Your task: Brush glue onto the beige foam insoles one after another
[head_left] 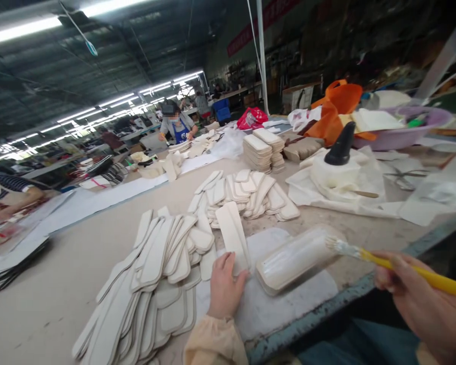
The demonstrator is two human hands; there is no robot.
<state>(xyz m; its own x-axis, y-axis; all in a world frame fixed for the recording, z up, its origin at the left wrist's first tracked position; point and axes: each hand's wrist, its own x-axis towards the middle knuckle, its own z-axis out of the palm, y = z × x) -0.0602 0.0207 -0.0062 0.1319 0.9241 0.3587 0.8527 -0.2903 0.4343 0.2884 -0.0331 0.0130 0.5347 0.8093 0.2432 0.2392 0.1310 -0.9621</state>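
Note:
My left hand (227, 286) pinches the near end of a beige rounded strip (233, 230), its thumb at one side and its fingers at the other. To its right is a stack of similar strips (296, 261) with a shiny, wet-looking top, lying on a white sheet (307, 299). A yellow-handled paintbrush (380, 259) is gripped in my right hand (421, 299). Its bristles, coated in white, are by the far right end of that stack. Left of my left hand, loose beige strips (144, 284) lie fanned in overlapping piles.
Behind lie another strip pile (247, 195) and neat stacks (260, 152). At right stand a white container (334, 172) with a black cone-shaped top, a lilac basin (421, 124) and orange cloth (334, 109). The metal table edge (289, 329) runs near me. Co-workers (178, 126) sit beyond.

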